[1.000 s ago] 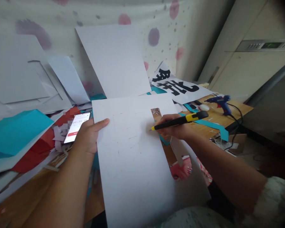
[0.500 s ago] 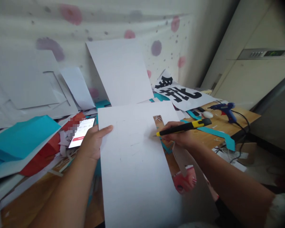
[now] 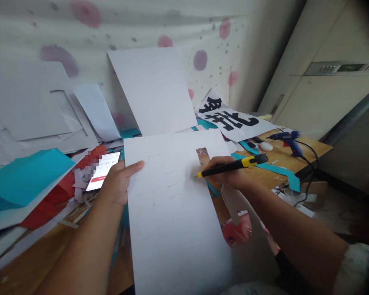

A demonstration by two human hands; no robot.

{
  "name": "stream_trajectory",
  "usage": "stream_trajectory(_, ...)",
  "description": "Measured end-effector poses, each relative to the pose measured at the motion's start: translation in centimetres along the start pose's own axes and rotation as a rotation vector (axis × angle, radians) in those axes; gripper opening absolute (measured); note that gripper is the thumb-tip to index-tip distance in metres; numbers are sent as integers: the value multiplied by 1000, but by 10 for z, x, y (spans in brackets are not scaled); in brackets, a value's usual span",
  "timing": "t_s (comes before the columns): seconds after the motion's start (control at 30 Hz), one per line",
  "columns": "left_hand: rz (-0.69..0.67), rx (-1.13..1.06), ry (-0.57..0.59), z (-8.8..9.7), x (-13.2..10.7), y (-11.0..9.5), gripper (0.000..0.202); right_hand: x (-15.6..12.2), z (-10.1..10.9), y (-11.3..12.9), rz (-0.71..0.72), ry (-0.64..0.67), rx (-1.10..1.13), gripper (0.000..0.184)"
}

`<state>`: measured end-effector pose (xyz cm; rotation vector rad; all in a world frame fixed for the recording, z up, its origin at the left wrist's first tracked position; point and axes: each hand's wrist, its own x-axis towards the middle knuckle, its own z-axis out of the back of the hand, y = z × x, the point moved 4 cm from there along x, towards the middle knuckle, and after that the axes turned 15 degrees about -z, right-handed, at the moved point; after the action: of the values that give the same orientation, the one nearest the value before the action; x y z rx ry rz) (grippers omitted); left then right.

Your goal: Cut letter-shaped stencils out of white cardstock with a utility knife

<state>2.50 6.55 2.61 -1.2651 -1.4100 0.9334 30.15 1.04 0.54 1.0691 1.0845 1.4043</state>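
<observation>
A large white board (image 3: 166, 221) lies in front of me, with faint pencil lines on its middle part. Through a long cut-out on its right side, curved at the near end, red-patterned cloth and brown table show. My left hand (image 3: 119, 180) grips the board's left edge, thumb on top and the other fingers hidden beneath. Fingers of my right hand (image 3: 223, 172) are wrapped round a black and yellow utility knife (image 3: 233, 165). Its tip points left, at the board's surface beside the cut-out; whether the blade touches is too small to tell.
A lit phone (image 3: 103, 171) lies left of the board, near turquoise paper (image 3: 30, 178) and red paper. Behind leans another white sheet (image 3: 153, 90). A sheet with black characters (image 3: 233, 123) and a blue glue gun (image 3: 287, 141) with its cable are on the right.
The view has shifted slightly, moving everything a little to the left in the picture. Both hands keep their holds, and the knife tip stays beside the cut-out.
</observation>
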Motion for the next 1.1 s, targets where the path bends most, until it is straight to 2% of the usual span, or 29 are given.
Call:
stream_trajectory(0.33,-8,17,-6,3,1,1,40,-3,5,2,-69,-73,-81,16)
stream_trajectory(0.6,5,2,-11,3,2,2,49,-4,8,3,-59,-109,-155,20)
stream_trajectory(1.1,3,24,-19,4,2,1,40,0,10,4,84,-1,-101,14)
